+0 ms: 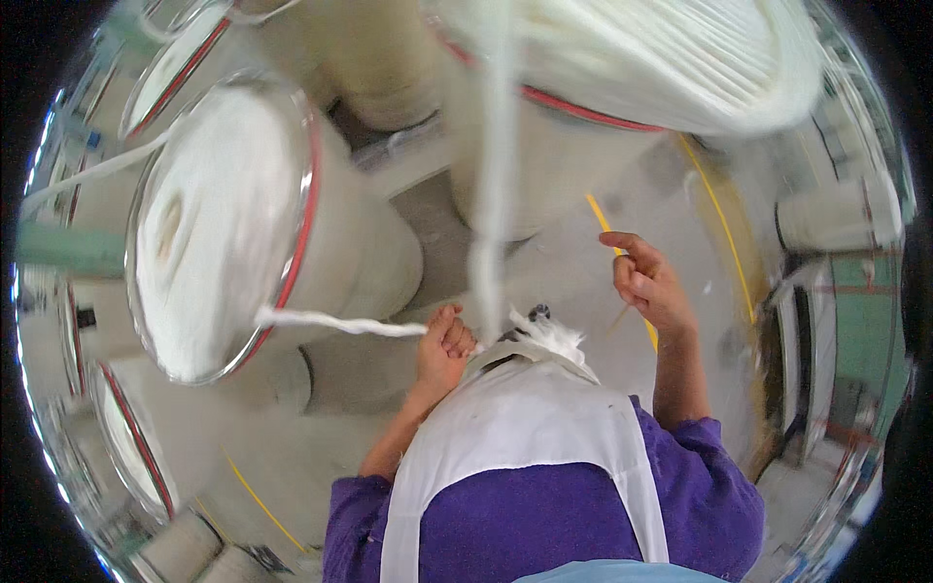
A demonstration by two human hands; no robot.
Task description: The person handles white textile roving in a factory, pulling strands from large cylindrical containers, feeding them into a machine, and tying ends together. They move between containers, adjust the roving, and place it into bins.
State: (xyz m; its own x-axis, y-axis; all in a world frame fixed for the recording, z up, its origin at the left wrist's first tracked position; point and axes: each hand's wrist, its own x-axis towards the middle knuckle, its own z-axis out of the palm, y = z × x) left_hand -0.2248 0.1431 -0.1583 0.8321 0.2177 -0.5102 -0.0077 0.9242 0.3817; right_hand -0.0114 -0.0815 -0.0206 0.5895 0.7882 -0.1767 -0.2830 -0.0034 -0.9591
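Note:
My left hand (445,348) is closed round a white fibre strand (340,323) in front of my apron. From there the strand runs left to the rim of a tall cream can (364,233) with a red band. White coiled fibre (228,214) fills that can. My right hand (649,282) is raised on the right, index finger stretched out and the other fingers loosely curled; I see nothing in it. Between my hands hangs another thick white strand (496,165), smeared by motion. Loose white fibre tufts (554,338) stick out at the apron's (515,413) front.
A large can heaped with ridged white fibre (671,58) stands at the far right. More cans line the left, one with a red band (136,437). Yellow lines (724,223) mark the grey floor. Toward the right edge lies a pale cylindrical can (836,216) near green panels.

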